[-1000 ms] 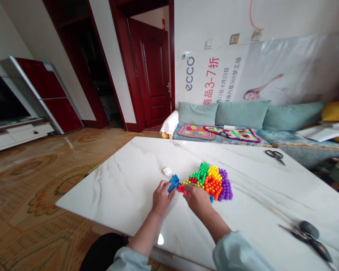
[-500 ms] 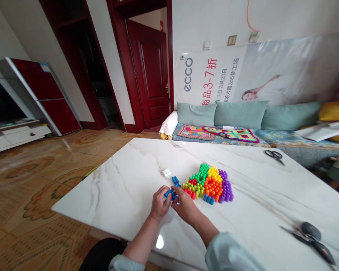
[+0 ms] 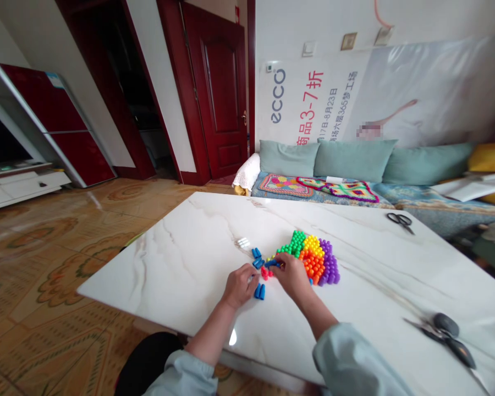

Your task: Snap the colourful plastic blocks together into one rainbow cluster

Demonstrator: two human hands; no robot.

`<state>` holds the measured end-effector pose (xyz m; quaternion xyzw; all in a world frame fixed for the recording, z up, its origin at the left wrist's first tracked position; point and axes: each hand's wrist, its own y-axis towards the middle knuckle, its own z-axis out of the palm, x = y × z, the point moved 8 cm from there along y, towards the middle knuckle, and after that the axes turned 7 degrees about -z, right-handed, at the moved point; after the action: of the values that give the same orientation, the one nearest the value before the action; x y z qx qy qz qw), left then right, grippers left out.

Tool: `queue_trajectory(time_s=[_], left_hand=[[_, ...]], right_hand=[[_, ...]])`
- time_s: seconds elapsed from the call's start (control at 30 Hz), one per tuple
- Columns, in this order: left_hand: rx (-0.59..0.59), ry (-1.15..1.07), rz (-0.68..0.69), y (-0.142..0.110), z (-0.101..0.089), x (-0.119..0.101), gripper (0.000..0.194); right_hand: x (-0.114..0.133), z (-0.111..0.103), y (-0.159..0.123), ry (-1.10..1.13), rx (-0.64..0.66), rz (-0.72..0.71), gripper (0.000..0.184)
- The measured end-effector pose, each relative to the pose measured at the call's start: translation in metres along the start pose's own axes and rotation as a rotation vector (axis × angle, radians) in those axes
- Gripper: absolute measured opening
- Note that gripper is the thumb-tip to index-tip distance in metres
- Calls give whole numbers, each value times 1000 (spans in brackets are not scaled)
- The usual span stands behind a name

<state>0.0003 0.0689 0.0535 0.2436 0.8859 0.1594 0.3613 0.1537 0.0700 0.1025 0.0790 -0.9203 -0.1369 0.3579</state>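
My right hand (image 3: 292,273) pinches a small blue peg-like piece (image 3: 273,264) just above the table, at the left side of the coloured group. My left hand (image 3: 240,286) is close to the tabletop with its fingers curled together; whatever they hold, if anything, is hidden. Beside its fingertips lie blue pieces (image 3: 259,292). Between the hands are small pink-red pieces (image 3: 266,273), and more blue pieces (image 3: 257,258) lie just beyond. Green (image 3: 297,240), yellow (image 3: 312,245), orange (image 3: 313,266) and purple pieces (image 3: 330,267) stand packed by colour; my right hand covers part of them.
White pieces (image 3: 243,242) lie in a row on the marble-patterned table (image 3: 181,258). Black-handled scissors (image 3: 400,221) rest near the far right corner, a larger pair (image 3: 445,336) at the near right. Behind the table stands a sofa (image 3: 416,198) with cushions.
My hands have moved apart. The right went right with a blue piece, now over the green-yellow and red pieces' side; blue pieces lie beside my left hand. The view tilted slightly downward.
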Motion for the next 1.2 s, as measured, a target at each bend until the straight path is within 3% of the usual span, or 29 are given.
queue_trajectory(time_s=[0.13,0.27,0.6,0.87,1.2], left_hand=[[15,26,0,1,3,2,21],[17,42,13,0,5,3,21],[3,94,-9,0,6,5,20],[9,114,-5,0,7,5,21],[-1,109,-19,0,6,6,23]], right_hand=[[-23,-48,-7,-133,-71,26,22],[-57,-64,-24,-258,0,136,18],[-70,-33,-46,-386,169,163,18],[-82,-30,-42,-434,161,175,20],[-60,-17,-37,-505,193,119,16]])
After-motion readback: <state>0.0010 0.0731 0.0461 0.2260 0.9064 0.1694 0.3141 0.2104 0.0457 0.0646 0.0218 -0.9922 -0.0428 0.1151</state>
